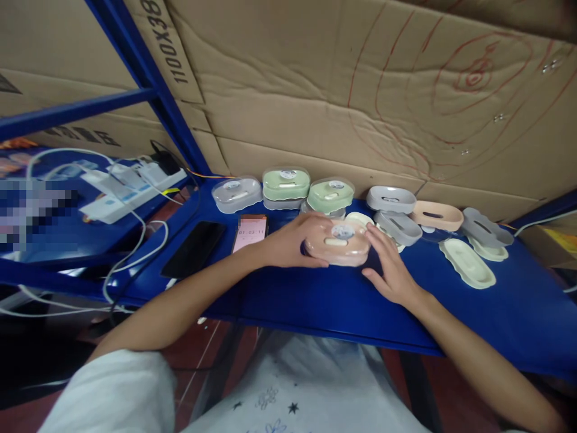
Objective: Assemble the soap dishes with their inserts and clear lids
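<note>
A pink oval soap box (339,242) with a clear lid and a round sticker sits on the blue shelf (288,300). My left hand (293,242) grips its left end, fingers curled around it. My right hand (388,261) presses its fingers against the right end. Behind it stand closed boxes: a grey one (237,193), a green one (286,182) stacked on a grey box, and another green one (330,195).
Loose grey, pink and cream soap box halves (466,262) lie to the right. A dark phone (193,248) and a lit phone showing a timer (250,232) lie to the left. Power strips and white cables (130,180) sit on the far left. A cardboard wall stands behind.
</note>
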{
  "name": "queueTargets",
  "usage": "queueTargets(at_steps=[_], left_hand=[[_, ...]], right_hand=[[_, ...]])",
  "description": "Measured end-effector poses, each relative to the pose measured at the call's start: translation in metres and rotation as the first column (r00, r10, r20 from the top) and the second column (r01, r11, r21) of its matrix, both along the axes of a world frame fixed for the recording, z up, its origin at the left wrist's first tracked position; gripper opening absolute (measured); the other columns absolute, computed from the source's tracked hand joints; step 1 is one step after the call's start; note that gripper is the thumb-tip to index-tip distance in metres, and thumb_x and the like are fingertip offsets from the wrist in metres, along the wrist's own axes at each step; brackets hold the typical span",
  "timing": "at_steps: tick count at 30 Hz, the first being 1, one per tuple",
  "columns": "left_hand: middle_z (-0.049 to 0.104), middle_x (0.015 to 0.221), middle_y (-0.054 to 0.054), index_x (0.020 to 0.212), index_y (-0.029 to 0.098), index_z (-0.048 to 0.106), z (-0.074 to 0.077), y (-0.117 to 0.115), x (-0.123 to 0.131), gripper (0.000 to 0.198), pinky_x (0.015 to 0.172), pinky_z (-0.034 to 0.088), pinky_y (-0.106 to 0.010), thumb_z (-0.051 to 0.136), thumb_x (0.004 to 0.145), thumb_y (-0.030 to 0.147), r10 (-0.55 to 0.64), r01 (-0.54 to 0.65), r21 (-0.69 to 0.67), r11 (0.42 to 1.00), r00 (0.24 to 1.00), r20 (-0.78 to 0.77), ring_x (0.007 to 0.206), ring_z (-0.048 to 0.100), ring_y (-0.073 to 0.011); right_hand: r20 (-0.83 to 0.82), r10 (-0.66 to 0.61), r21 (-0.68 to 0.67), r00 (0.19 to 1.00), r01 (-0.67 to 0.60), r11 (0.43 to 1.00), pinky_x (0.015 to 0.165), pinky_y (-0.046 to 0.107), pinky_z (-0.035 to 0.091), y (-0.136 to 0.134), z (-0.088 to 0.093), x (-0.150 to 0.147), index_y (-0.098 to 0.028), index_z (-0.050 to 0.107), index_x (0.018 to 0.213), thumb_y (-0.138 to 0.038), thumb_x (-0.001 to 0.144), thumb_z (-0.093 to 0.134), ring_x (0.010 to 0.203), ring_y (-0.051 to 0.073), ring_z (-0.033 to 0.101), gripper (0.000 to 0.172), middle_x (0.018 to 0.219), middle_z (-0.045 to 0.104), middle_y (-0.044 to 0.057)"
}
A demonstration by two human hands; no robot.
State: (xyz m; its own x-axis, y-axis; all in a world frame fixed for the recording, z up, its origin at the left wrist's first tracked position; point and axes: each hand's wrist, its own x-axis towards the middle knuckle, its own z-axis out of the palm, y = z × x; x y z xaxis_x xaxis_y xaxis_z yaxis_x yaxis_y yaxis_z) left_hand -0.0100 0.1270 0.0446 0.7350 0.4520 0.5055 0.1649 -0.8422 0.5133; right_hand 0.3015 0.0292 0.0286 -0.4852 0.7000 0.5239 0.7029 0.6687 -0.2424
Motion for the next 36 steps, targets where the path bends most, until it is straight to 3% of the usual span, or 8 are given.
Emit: queueTargets(at_steps=[9,16,22,26,29,31,33,36], left_hand=[[0.055,0.150,-0.016,0.145,0.021,0.053,0.033,0.065,-0.032,0.076,0.125,0.038,-0.055,0.084,0.087,0.060,0.449,-0.498,0.171,0.850,0.855,0.259,0.146,0.050,-0.0341],[0.054,0.155,-0.016,0.153,0.021,0.053,0.039,0.119,-0.025,0.082,0.127,0.036,-0.055,0.077,0.089,0.066,0.424,-0.425,0.164,0.890,0.905,0.038,0.148,0.049,-0.0352],[0.037,0.172,-0.020,0.165,0.022,0.036,0.045,0.134,-0.018,0.098,0.129,0.027,-0.063,0.076,0.088,0.068,0.506,-0.495,0.120,0.861,0.858,-0.091,0.160,0.033,-0.0404],[0.031,0.172,-0.025,0.165,0.020,0.035,0.046,0.116,-0.017,0.094,0.126,0.028,-0.067,0.070,0.093,0.068,0.615,-0.592,0.215,0.776,0.786,-0.056,0.161,0.029,-0.0439],[0.036,0.169,-0.025,0.161,0.018,0.042,0.042,0.079,-0.009,0.075,0.126,0.032,-0.062,0.063,0.102,0.058,0.604,-0.578,0.322,0.750,0.797,0.023,0.157,0.036,-0.0424],[0.047,0.163,-0.021,0.154,0.020,0.050,0.033,0.046,0.000,0.056,0.124,0.037,-0.056,0.057,0.107,0.049,0.475,-0.429,0.402,0.809,0.880,-0.016,0.151,0.046,-0.0375],[0.052,0.161,-0.018,0.152,0.023,0.055,0.021,0.014,0.011,0.047,0.122,0.040,-0.052,0.053,0.110,0.046,0.246,-0.134,0.427,0.894,0.944,-0.220,0.149,0.050,-0.0345],[0.047,0.167,-0.018,0.161,0.022,0.046,0.005,-0.021,0.024,0.065,0.122,0.040,-0.052,0.059,0.107,0.056,0.023,0.131,0.288,0.949,0.879,-0.476,0.153,0.046,-0.0355]], right_hand=[[0.180,-0.193,0.005,0.964,0.196,0.981,0.122,0.063,0.037,0.010,-0.011,-0.005,-0.032,0.025,0.171,-0.049,0.109,0.051,0.155,0.038,0.041,0.069,0.169,0.043,0.015],[0.247,-0.169,-0.066,0.954,0.191,0.979,0.123,0.058,0.038,0.016,-0.021,0.001,-0.027,0.053,0.157,-0.047,0.110,0.048,0.153,0.033,0.046,0.051,0.161,0.055,0.012],[0.228,-0.035,-0.126,0.973,0.065,0.990,0.122,0.055,0.041,0.011,-0.019,-0.007,-0.027,0.056,0.154,-0.042,0.111,0.049,0.146,0.029,0.055,0.046,0.154,0.063,0.010],[0.239,-0.046,-0.075,0.970,0.065,0.995,0.122,0.052,0.039,0.012,-0.010,-0.003,-0.026,0.058,0.150,-0.044,0.112,0.047,0.146,0.028,0.055,0.044,0.155,0.062,0.010],[0.215,-0.304,0.058,0.928,0.298,0.953,0.119,0.052,0.039,0.021,-0.004,0.016,-0.020,0.057,0.152,-0.044,0.111,0.045,0.145,0.033,0.054,0.048,0.156,0.060,0.015],[0.213,-0.509,0.124,0.834,0.494,0.861,0.115,0.056,0.040,0.027,-0.003,0.033,-0.015,0.055,0.153,-0.045,0.110,0.047,0.142,0.038,0.055,0.054,0.154,0.060,0.020],[0.237,-0.623,0.131,0.746,0.611,0.781,0.108,0.058,0.042,0.033,-0.004,0.048,-0.012,0.057,0.150,-0.045,0.107,0.049,0.133,0.041,0.061,0.054,0.144,0.067,0.023],[0.274,-0.634,0.099,0.723,0.635,0.766,0.099,0.054,0.045,0.035,-0.005,0.059,-0.014,0.067,0.137,-0.037,0.105,0.049,0.117,0.039,0.068,0.044,0.125,0.076,0.019]])
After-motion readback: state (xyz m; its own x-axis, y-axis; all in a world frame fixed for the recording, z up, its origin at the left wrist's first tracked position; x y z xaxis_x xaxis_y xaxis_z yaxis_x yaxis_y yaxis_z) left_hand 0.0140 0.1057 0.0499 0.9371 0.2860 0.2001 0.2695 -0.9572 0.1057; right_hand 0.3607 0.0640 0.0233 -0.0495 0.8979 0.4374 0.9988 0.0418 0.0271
